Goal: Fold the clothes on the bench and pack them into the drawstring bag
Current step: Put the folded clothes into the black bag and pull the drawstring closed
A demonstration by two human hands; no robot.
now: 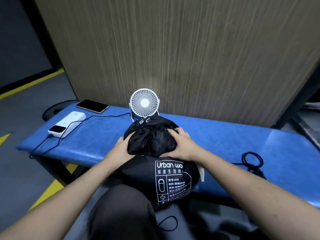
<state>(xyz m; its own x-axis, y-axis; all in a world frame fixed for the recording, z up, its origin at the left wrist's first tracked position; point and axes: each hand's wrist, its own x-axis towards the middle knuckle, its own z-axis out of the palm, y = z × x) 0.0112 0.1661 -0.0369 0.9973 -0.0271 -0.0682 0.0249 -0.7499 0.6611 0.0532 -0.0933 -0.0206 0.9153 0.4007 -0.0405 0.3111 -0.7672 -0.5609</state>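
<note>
A black drawstring bag (173,181) with white print lies on the blue bench (242,141), its lower end hanging over the front edge toward my lap. A bundle of black clothing (152,141) bulges at the bag's mouth. My left hand (122,147) grips the bundle's left side. My right hand (183,144) curls over its right side and top. More black fabric with white lettering (147,122) lies behind the bundle.
A white desk fan (144,103) stands right behind the bag against the wood panel. At the left of the bench lie a phone (92,106) and a white power bank (67,124) with black cables. A coiled black cord (252,161) lies on the right.
</note>
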